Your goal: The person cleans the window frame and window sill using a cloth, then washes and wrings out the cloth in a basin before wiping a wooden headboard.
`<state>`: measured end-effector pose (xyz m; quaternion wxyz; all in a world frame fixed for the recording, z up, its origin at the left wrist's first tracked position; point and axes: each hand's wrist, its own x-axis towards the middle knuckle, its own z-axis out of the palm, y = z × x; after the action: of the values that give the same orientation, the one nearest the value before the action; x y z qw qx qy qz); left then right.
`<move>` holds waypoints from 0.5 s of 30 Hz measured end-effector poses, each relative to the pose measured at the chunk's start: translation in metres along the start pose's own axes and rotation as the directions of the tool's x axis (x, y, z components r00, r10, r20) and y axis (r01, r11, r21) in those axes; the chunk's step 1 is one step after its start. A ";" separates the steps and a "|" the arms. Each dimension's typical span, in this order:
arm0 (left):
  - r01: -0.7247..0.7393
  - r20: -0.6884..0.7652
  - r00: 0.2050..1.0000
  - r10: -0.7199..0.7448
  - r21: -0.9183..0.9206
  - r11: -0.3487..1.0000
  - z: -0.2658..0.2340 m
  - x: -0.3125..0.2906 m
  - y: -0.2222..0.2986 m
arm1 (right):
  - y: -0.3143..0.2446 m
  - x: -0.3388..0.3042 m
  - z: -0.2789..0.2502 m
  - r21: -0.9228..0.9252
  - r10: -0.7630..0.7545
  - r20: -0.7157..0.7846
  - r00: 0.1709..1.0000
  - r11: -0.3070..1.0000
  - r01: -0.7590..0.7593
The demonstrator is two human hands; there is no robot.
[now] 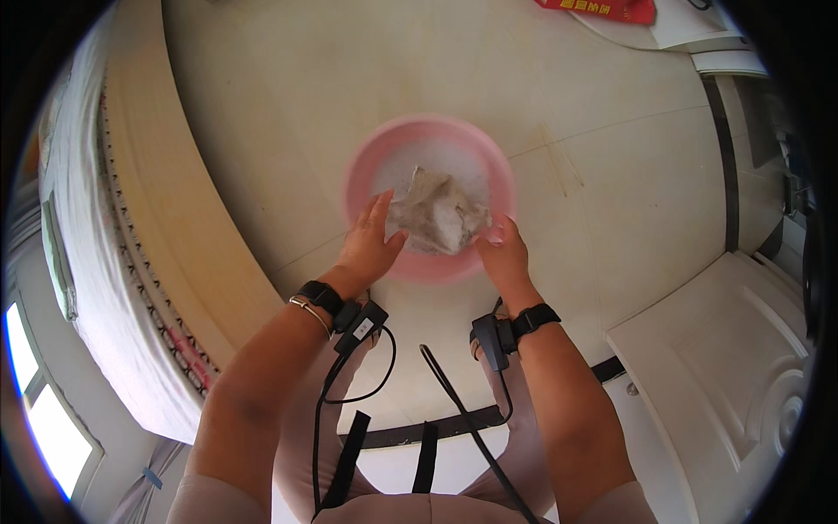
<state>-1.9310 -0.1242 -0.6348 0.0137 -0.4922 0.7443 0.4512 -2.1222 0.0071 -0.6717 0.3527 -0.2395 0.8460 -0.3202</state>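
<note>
A round pink basin (364, 148) stands on the floor in front of me, with whitish, sudsy water inside. In it lies a wet, crumpled cloth (434, 205), greyish-beige with a paler patch and dark smudges. My left hand (371, 247) is over the basin's near left side, its fingers stretched out and the thumb apart, beside the cloth's left edge. On the near right side, my right hand (506, 258) has its fingers curled in at the cloth's right edge, seemingly pinching it; the fingertips are partly hidden.
A bed with a wooden side board (188, 201) runs along the left. On the right are a white panelled door (724, 349) and a dark floor border. A red package (611, 9) lies at the far right. Black cables (471, 419) hang from my wrist devices.
</note>
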 end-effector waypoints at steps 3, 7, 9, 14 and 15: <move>-0.143 0.100 0.987 0.126 0.189 0.971 0.040 0.030 -0.063 | 0.022 0.030 0.030 -0.080 0.136 0.222 0.966 0.989 -0.121; -0.244 0.277 0.950 0.143 0.377 0.893 0.079 0.064 -0.097 | 0.076 0.051 0.074 -0.216 -0.045 0.389 0.920 0.967 0.138; -0.272 0.283 0.948 0.148 0.473 0.838 0.086 0.071 -0.098 | 0.082 0.051 0.089 -0.308 -0.217 0.391 0.894 0.885 0.349; -0.383 0.410 0.903 0.129 0.632 0.674 0.099 0.075 -0.137 | 0.098 0.041 0.107 -0.626 -0.213 0.559 0.801 0.525 0.576; -0.458 0.457 0.871 0.181 0.622 0.635 0.099 0.075 -0.145 | 0.100 0.044 0.111 -0.627 -0.228 0.552 0.802 0.521 0.580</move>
<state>-1.9036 -0.1258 -0.8239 0.2548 -0.2159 0.9206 0.2025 -2.0845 0.0061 -0.8228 0.2939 -0.6212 0.7243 0.0555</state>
